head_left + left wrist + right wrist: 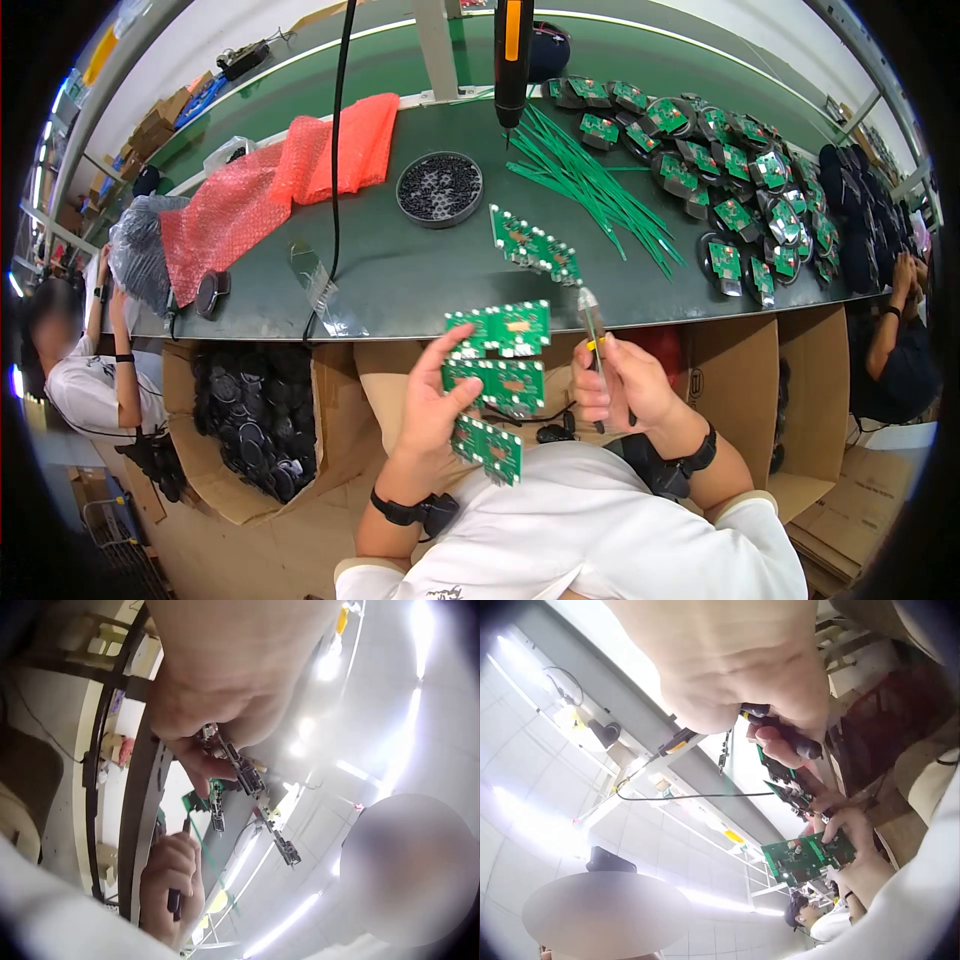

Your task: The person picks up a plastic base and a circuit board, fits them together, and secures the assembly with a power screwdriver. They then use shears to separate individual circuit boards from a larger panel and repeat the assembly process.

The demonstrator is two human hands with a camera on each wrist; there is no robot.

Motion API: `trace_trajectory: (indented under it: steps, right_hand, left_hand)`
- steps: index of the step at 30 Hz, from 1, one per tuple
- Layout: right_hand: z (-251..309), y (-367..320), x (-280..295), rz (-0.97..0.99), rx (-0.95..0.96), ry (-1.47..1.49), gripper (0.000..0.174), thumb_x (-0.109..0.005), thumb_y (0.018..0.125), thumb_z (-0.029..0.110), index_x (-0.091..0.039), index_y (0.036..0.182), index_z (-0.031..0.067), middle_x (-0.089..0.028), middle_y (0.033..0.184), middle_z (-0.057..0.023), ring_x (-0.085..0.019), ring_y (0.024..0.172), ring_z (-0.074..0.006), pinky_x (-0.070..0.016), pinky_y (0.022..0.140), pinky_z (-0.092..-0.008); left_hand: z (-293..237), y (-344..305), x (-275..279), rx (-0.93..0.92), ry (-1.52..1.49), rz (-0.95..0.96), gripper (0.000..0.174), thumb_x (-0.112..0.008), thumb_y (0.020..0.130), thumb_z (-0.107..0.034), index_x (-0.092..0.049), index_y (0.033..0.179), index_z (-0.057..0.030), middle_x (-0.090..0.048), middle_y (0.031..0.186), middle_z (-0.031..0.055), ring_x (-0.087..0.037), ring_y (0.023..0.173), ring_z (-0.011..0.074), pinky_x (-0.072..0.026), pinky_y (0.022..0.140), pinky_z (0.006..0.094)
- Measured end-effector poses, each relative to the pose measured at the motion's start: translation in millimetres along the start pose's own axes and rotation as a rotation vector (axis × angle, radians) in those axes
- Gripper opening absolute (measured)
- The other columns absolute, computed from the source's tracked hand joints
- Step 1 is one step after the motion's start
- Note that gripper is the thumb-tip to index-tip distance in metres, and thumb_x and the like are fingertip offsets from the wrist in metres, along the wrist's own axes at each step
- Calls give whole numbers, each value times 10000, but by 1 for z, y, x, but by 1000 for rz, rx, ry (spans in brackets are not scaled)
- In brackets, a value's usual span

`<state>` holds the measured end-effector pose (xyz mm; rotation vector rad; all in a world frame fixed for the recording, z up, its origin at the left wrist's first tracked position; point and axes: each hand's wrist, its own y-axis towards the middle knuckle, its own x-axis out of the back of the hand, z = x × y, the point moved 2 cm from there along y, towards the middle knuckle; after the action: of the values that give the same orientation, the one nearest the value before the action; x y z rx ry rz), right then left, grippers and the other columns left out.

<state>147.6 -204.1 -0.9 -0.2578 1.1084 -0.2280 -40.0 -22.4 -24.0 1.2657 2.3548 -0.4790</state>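
My left hand (432,400) grips several green circuit boards (497,385), fanned out in layers, with its thumb over the middle one. In my right hand (635,380) is a pair of pliers (592,325) with dark handles and a yellow band, pointing up toward the bench. Another narrow green board (535,246) is at the pliers' tip, over the front of the bench. Seen from the left wrist, the boards (251,780) appear edge-on under the fingers. The right wrist view shows the dark handles (799,739) inside my curled fingers.
On the bench (400,285) are a round tray of small dark parts (440,190), thin green strips (590,185) and many round units with boards (735,160). An electric screwdriver (511,60) hangs above. Red bubble wrap (225,215) lies left. Boxes (340,430) stand below; people sit both sides.
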Motion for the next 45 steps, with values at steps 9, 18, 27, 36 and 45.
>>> trace_trajectory:
  steps: [9, 18, 27, 36, 45]
  right_hand:
    - [11, -5, 3, -87, 137, -203, 349, -464, 1127, 421, -591, 1128, 96, -506, 844, -12, -452, 722, -144, -407, 615, -301]
    - [10, -14, 6, -85, 131, -187, 319, -467, 1133, 385, -584, 1150, 89, -502, 832, -5, -455, 723, -148, -421, 627, -318]
    - [7, -20, 17, -86, 125, -205, 312, -484, 1131, 378, -587, 1156, 85, -507, 835, -10, -476, 727, -148, -440, 620, -318]
    - [6, -13, 2, -106, 136, -347, 316, -459, 1141, 361, -584, 1155, 71, -509, 846, -18, -482, 726, -135, -447, 622, -314]
    - [5, -6, -1, -153, 250, -730, 277, -459, 1150, 290, -488, 999, 60, -473, 771, -9, -483, 647, -121, -451, 582, -287]
  left_hand:
    - [-86, 94, 37, -226, 464, -477, 547, -662, 958, 26, -537, 1485, -45, -685, 1204, 99, -699, 889, 125, -600, 675, 276]
    - [-116, 105, 50, -39, 306, -30, 621, -743, 922, -38, -524, 1502, -7, -677, 1258, 112, -699, 1022, 161, -583, 790, 297]
    - [-202, 84, 184, -392, -366, 10, 639, -528, 1015, 112, -333, 1609, -21, -659, 1298, 154, -687, 846, 169, -489, 474, 176]
    - [-187, 159, 294, -499, 1109, -946, 639, -800, 896, -198, -561, 1452, 8, -648, 1313, 279, -650, 1185, 403, -519, 1002, 460]
    - [-218, 91, 122, -669, 1399, -812, 432, -685, 1018, -267, -609, 1357, -11, -696, 1145, 183, -689, 981, 273, -551, 846, 397]
